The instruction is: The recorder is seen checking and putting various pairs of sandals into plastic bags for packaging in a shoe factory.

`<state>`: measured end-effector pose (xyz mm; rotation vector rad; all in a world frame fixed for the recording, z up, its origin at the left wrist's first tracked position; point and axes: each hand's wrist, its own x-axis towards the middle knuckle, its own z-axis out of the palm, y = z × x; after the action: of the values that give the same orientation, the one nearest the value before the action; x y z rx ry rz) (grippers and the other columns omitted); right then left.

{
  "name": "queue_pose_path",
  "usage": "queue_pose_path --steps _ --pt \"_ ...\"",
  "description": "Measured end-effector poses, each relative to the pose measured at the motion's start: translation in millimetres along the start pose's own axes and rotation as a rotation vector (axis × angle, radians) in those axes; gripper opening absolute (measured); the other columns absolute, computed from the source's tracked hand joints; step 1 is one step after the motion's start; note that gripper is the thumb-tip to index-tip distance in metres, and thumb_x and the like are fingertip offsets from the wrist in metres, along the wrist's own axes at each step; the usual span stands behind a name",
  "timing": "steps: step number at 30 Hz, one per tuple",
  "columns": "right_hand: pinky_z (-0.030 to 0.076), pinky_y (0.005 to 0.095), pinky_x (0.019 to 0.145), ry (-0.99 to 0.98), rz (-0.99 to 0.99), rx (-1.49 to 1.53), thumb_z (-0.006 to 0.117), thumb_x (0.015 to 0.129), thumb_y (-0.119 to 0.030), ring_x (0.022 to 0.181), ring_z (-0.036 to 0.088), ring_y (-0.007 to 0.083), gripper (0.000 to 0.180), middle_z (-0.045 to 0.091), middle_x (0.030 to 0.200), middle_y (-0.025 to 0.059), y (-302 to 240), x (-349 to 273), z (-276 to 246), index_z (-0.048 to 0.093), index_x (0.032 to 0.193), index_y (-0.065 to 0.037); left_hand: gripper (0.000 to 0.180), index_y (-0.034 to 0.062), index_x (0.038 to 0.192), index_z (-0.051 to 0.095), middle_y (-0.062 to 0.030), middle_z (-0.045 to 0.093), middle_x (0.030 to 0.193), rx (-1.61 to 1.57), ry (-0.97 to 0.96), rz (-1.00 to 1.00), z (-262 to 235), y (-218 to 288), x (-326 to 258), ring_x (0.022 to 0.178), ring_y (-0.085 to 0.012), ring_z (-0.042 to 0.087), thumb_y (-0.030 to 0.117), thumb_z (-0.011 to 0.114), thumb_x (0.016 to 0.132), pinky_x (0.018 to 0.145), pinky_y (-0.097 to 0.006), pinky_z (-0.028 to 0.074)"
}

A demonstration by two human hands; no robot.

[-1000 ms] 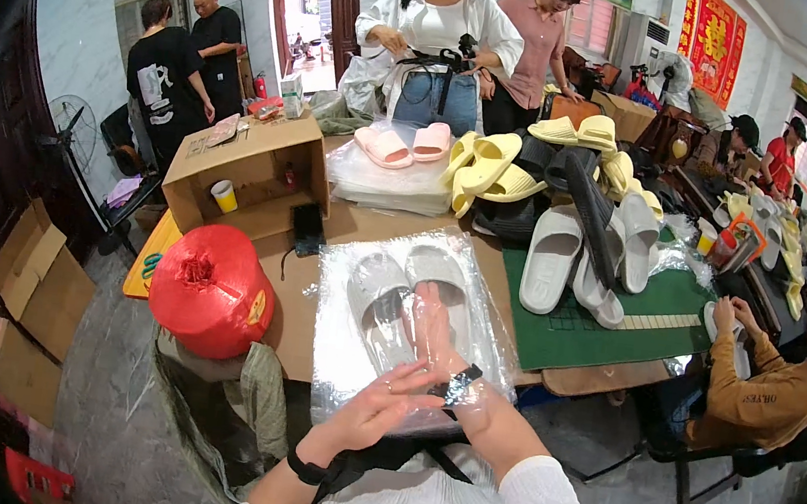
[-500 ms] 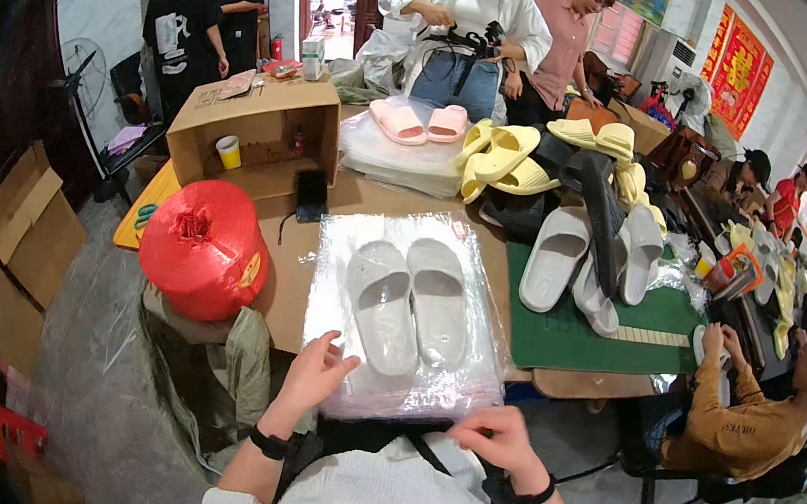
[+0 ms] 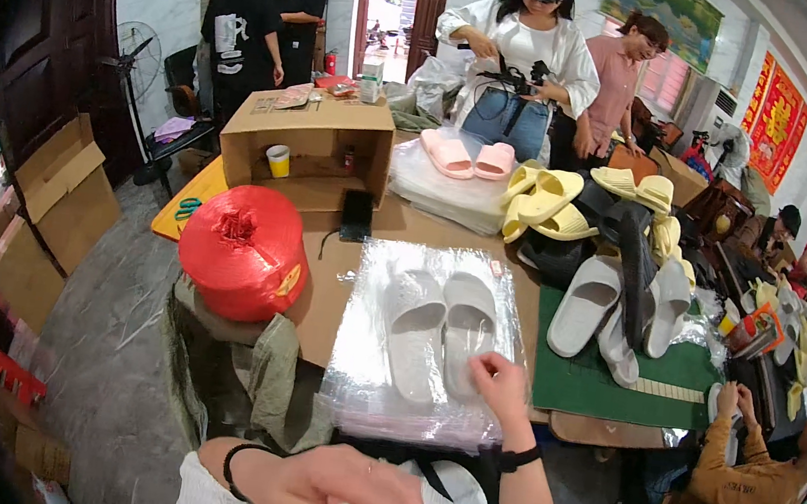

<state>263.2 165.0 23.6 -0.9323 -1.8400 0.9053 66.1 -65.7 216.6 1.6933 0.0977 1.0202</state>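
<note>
The right hand (image 3: 500, 383) is out over the table w/ the forearm coming up from the bottom edge; a black band sits on the wrist; the hand lies palm down on the near right part of a clear plastic bag (image 3: 425, 340); fingers are bent a bit & close together, tips pushing on the plastic just below the right slipper; can't tell if they pinch the plastic or just press it.

The left hand (image 3: 348, 497) is low & close to the body, well apart from the bag; it looks blurry; fingers curl in loosely, not spread; can't tell if it holds anything; a black band is on that wrist too.

Inside the bag lie two white slippers (image 3: 439, 329), side by side, toes pointing away from the person; the bag lies flat on the brown table (image 3: 319, 287), right in front of the person.

Left of the bag is a big red roll of string (image 3: 242, 250), sitting on a green cloth bag (image 3: 246, 384); behind the bag a black phone (image 3: 357, 214) lies flat, near an open cardboard box (image 3: 311, 145) w/ a yellow cup inside.

To the right is a green mat (image 3: 610, 378) w/ more white slippers (image 3: 583, 304) on it; farther back are yellow slippers (image 3: 546, 197) & pink slippers (image 3: 466, 156) on a stack of plastic bags.

Other people stand at the far end of the table; one sits at the right in an orange top (image 3: 743, 485).
</note>
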Motion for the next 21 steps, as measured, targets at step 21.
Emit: queue_pose_path --steps 21 --pt "0.045 0.0359 0.057 0.115 0.159 -0.093 0.073 0.087 -0.026 0.059 0.057 0.0229 0.024 0.061 0.065 0.0099 41.6 -14.7 28.5 0.069 0.087 -0.002 0.051 -0.0094 0.136 0.047 -0.0216 0.056 0.132 -1.046 0.133 -0.26 59.6 -38.4 28.7 0.125 -0.0291 0.056 0.033 0.04 0.108 0.107 -0.041 0.043"
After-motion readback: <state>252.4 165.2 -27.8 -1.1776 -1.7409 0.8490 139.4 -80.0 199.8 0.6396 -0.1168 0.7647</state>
